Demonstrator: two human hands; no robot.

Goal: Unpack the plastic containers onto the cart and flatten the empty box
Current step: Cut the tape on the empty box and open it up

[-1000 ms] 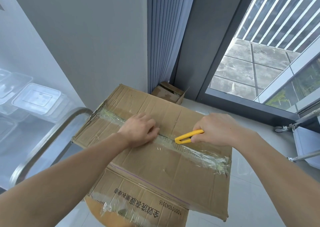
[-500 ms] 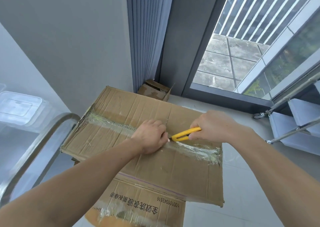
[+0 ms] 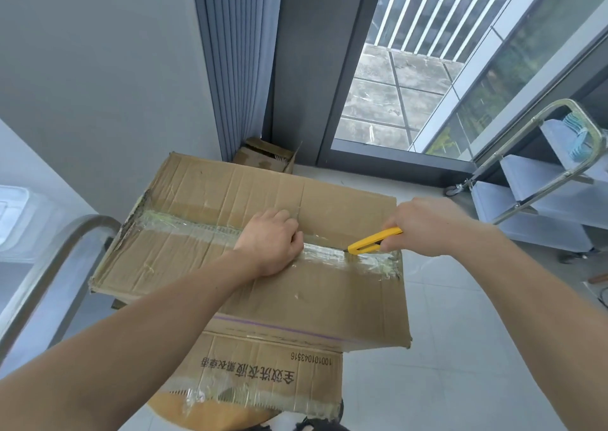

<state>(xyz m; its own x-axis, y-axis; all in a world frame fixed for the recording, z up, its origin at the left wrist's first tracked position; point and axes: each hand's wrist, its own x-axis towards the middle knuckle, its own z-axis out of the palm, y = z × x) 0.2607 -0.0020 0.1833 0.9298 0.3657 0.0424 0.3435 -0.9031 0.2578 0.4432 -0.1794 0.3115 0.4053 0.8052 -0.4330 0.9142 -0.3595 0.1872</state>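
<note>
One clear lidded plastic container [image 3: 13,220] at the far left, contents impossible to make out, beside the cart handle [image 3: 49,266]; next, the cardboard box [image 3: 263,299], centre of view, top flaps taped along the seam [image 3: 184,226], contents hidden. Left hand [image 3: 273,243] curled into a fist, bearing down on the top at mid-seam; yellow cutter [image 3: 373,241] at the seam near the box's right edge, gripped tight in the right hand [image 3: 427,226]. Probably light but bulky, stiff board, slippery tape: best held at the short ends, on bare cardboard.

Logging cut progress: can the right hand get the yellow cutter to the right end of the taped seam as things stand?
Probably yes: the right hand holds the yellow cutter on the taped seam near that end, only tape between; the left hand rests farther left.
</note>
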